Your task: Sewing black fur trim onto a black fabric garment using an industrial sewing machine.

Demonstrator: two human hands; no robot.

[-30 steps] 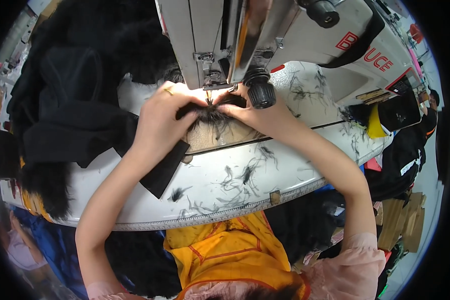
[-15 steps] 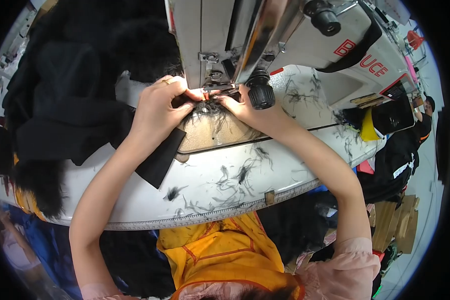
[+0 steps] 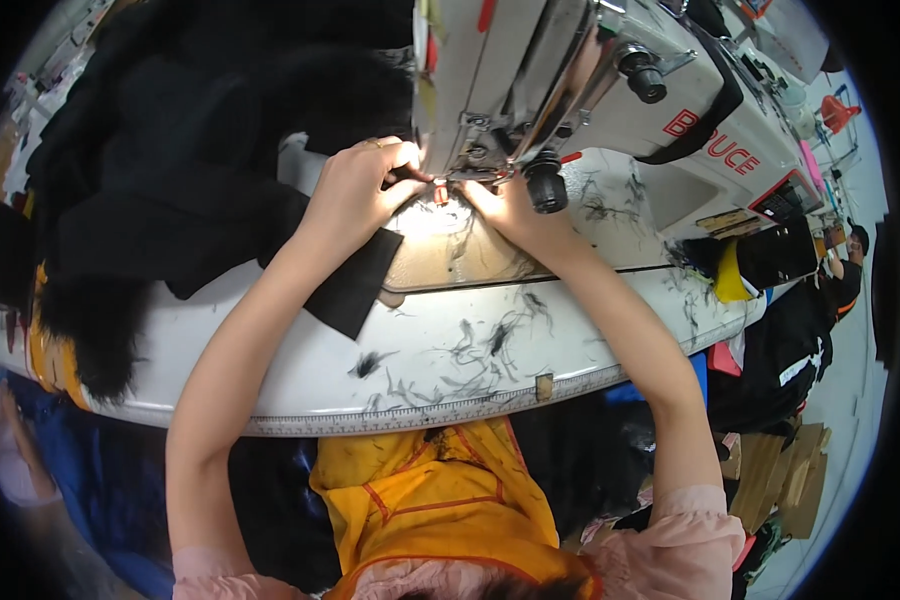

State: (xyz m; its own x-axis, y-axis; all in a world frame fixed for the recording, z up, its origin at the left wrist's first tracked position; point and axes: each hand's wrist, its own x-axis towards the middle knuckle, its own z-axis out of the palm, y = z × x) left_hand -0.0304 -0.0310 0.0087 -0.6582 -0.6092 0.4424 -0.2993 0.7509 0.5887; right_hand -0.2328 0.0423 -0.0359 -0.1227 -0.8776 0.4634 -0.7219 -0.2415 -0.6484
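My left hand [image 3: 358, 190] is curled at the needle area [image 3: 440, 183] of a white sewing machine [image 3: 490, 70], its fingertips pinched at the left of the presser foot. My right hand [image 3: 513, 218] is closed just right of the foot, thumb pointing in toward a small red piece [image 3: 441, 196] in the bright lamplight. Glare and the fingers hide what both pinch; dark wisps lie on the beige machine bed [image 3: 440, 265] below. Black fabric [image 3: 200, 190] with furry parts [image 3: 95, 340] heaps at the left, a flat strip [image 3: 355, 285] reaching under my left wrist.
The white table [image 3: 440, 380] has scattered fluff and a ruler along its curved front edge. At the right are a yellow piece [image 3: 732, 275], a black box-like object [image 3: 775, 250] and cardboard [image 3: 790, 470]. A co-worker [image 3: 848, 275] is at the far right, another person's arm [image 3: 30, 450] at lower left.
The view has shifted, so machine and hands appear farther right. The dark furry bit between my fingertips shows less, and the area under the needle looks brighter. Both hands remain at the presser foot.
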